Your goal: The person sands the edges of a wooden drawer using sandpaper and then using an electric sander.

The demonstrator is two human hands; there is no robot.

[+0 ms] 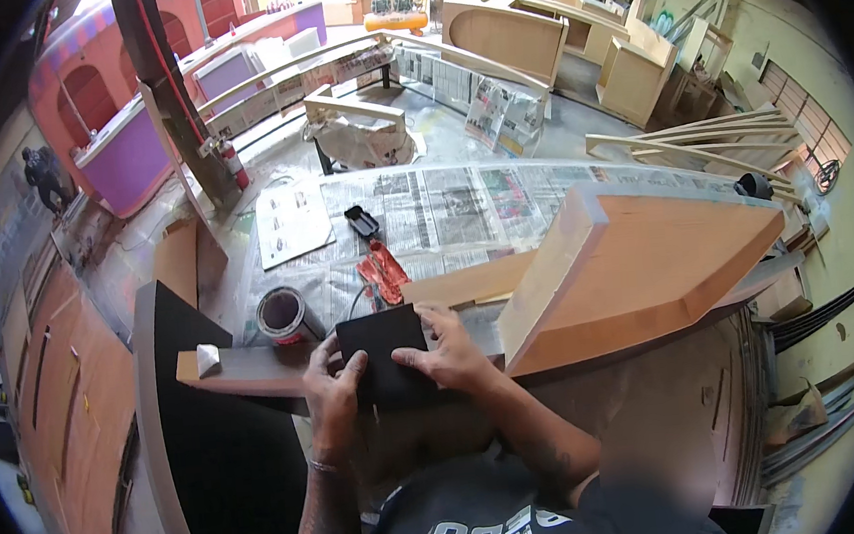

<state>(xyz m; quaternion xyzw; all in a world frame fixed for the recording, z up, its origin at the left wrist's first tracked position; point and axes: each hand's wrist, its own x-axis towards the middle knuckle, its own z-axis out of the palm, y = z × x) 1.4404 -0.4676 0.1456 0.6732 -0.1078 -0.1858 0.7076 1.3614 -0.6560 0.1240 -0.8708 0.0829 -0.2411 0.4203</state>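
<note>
Left hand (331, 395) is closed on the black sheet (381, 349), thumb on its face nr the L edge, fingers partly hidden behind; right hand (451, 353) grips the R side, thumb on the face, fingers at the upper R corner & behind. Sheet's held up btwn the two at the near edge of the newspaper-covered table (542, 198), overlapping the wooden rail (259, 369) in view; can't tell if they touch. Small white block (208, 357) sits on the rail's L end. Open can (285, 316), dark inside, stands just beyond the rail, nr the table's near L corner. Further in: crumpled red item (382, 268), material unclear, w/ a black case (363, 222) just past it toward the far edge. White paper (293, 225) lies at the table's far L corner. Pale board (473, 281) is R of the red item, running to the big wooden panel (662, 258), which rises on the table's R side. Black curved panel (210, 435) stands L, by the rail's L end. Past the far edge: red extinguisher (233, 167) by a post, orange compressor (396, 20) way back.
</note>
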